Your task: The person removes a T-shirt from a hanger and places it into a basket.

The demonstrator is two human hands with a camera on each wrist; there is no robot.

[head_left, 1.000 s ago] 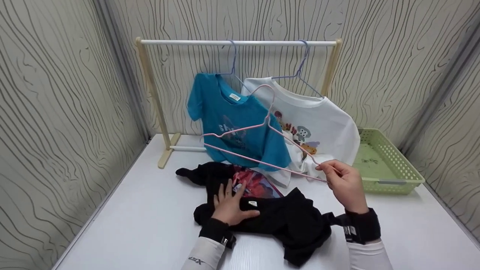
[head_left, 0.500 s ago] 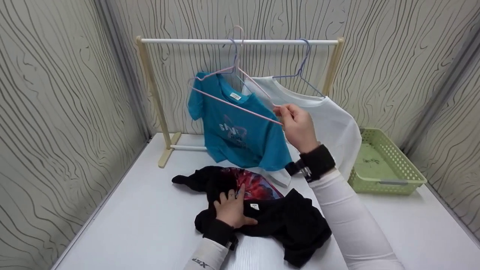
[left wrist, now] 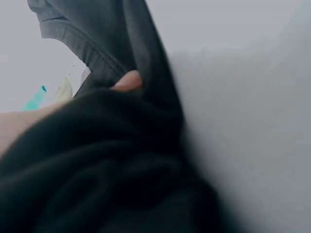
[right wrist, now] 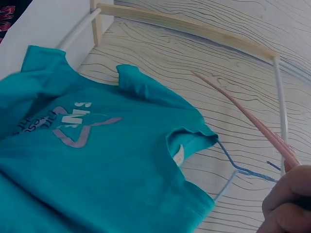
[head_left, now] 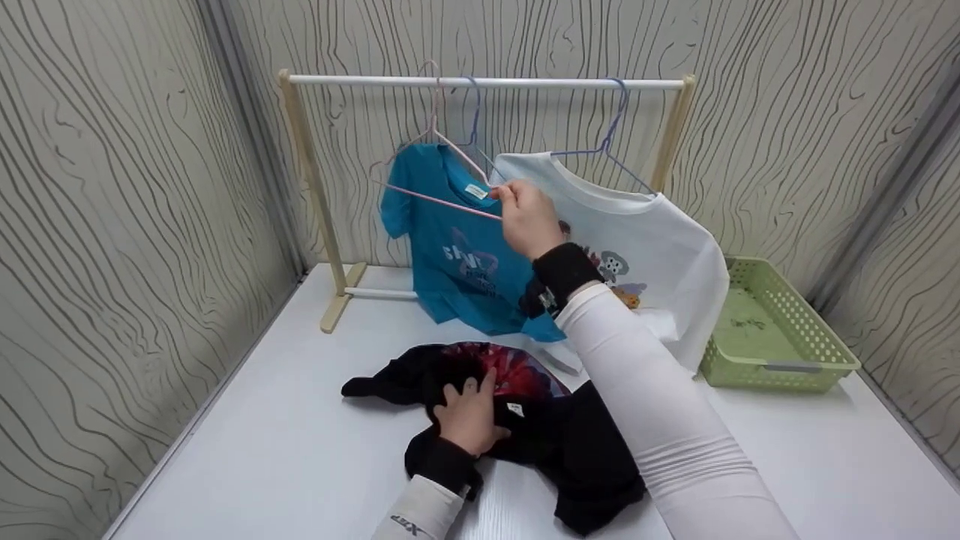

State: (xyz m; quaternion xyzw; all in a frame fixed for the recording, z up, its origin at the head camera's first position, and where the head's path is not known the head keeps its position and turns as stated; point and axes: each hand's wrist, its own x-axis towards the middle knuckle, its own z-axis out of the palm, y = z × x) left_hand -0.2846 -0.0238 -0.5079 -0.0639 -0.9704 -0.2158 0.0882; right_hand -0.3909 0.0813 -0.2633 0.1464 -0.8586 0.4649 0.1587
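Observation:
My right hand [head_left: 529,217] pinches a pink clothes hanger [head_left: 442,201] by one end of its shoulder. The hanger's hook reaches the white rail [head_left: 555,82]; whether it hangs over the rail I cannot tell. In the right wrist view the hanger [right wrist: 252,118] slants up from my fingertips [right wrist: 291,189]. My left hand [head_left: 469,420] rests with spread fingers on a crumpled black shirt [head_left: 592,435] that has a red printed patch. One fingertip [left wrist: 129,81] shows between dark folds in the left wrist view. Behind the right hand hangs a teal T-shirt [head_left: 442,225].
A white T-shirt [head_left: 667,240] with cartoon prints hangs from a purple hanger [head_left: 609,142], right of the teal one. The rack's wooden posts [head_left: 311,180] stand on the white table [head_left: 247,450]. A green basket [head_left: 780,367] sits at the right.
My right hand has carried the pink hanger up and left, from above the black shirt to the rail. My left hand stays on the black shirt.

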